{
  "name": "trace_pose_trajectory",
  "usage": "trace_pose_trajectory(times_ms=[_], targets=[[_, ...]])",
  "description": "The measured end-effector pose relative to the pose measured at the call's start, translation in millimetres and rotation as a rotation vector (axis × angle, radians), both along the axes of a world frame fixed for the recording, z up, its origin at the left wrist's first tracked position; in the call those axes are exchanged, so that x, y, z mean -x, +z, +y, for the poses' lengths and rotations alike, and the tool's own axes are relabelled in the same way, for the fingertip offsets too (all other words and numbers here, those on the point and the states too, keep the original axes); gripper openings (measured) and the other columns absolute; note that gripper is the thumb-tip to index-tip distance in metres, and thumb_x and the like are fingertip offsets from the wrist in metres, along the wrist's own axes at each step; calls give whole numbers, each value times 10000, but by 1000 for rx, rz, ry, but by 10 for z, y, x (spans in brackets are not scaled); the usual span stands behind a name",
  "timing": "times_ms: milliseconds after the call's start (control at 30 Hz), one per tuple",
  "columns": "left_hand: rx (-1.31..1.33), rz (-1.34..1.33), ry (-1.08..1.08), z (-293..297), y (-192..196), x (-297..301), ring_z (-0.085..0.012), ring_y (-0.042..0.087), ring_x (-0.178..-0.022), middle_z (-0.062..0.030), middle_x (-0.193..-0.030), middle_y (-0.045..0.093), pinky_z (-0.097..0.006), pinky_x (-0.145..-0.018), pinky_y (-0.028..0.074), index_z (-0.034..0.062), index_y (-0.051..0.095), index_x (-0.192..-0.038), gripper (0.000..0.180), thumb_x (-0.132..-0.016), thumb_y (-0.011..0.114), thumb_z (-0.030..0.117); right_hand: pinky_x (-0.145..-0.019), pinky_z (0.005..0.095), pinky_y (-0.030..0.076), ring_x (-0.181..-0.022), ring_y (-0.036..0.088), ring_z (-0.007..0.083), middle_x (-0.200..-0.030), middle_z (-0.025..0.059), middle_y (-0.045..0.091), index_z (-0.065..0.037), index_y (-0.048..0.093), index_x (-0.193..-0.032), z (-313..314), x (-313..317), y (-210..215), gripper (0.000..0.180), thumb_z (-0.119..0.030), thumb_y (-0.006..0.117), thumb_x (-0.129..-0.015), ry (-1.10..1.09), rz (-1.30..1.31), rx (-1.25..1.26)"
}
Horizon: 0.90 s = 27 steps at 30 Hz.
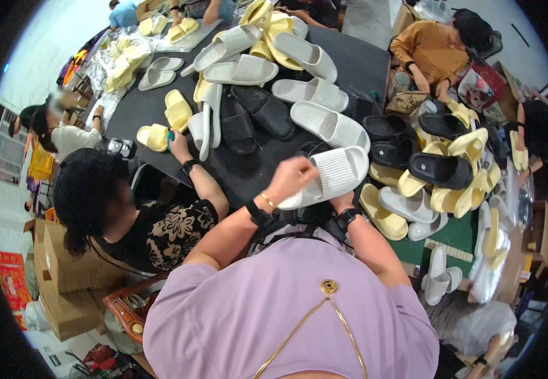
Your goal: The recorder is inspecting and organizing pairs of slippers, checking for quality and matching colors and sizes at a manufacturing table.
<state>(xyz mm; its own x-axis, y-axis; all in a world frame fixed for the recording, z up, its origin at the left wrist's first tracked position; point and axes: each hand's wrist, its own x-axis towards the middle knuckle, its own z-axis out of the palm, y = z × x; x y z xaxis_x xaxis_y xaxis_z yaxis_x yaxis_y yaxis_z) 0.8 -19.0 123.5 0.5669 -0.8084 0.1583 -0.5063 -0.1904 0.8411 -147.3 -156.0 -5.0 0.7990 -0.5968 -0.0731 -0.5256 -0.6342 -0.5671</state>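
Note:
A pale grey slide sandal point(343, 172) with a ribbed strap is held tilted in front of my chest, near the table edge. My right hand point(342, 201) is underneath it, gripping its near side; most of its fingers are hidden by the sole. My left hand point(293, 179) is closed, fingers curled together over the sandal's foot opening. Whatever those fingers may pinch is too small to make out. Just beyond lies another pale grey slide point(334, 125), with a black slide point(264, 112) to its left.
The dark round table point(356, 60) bears piled grey, black and yellow slides. At left, a co-worker's hand point(178, 146) touches a yellow slide point(154, 137). A mixed heap with black slides point(441, 169) stands at right. Another person point(430, 54) works across the table. Cardboard boxes point(72, 265) stack at left.

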Motion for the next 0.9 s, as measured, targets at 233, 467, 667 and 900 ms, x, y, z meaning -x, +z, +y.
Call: trace_pose_trajectory(times_ms=[233, 467, 667, 900], targets=[[-181, -297, -158, -500, -237, -741, -348, 451, -1245, -218, -1302, 504, -389, -1063, 358, -18, 474, -1311, 665, -698, 685, 129, -857, 410, 492, -1065, 606, 317, -1152, 58, 665, -184, 647, -1172, -25, 64, -192, 403, -407, 600, -839, -25, -221, 170], [-303, -159, -465, -953, -346, -790, -356, 403, -1322, -232, -1405, 447, -402, -1094, 327, 18, 355, -1432, 845, -693, 694, 249, -1045, 379, 368, -1237, 491, 278, -1334, 84, 553, -166, 566, -1290, 15, 54, 78, 474, -441, 536, -904, -37, -368, -33], [-95, -353, -260, -1069, -501, -648, -352, 500, -1189, -182, -1252, 570, -417, -1018, 388, 55, 631, -1116, 460, -661, 689, 101, -905, 384, 469, -1094, 585, 286, -1164, 93, 645, -145, 645, -1150, -39, 46, 115, 361, -367, 585, -872, -92, -551, 125], [-34, -179, -239, -1071, -524, -842, -390, 422, -1260, -194, -1286, 536, -432, -1059, 341, 80, 700, -882, 209, -682, 642, 69, -793, 379, 516, -995, 624, 304, -1084, 88, 674, -161, 671, -1078, -7, 42, 677, 258, -262, 557, -870, -24, -356, 285]])
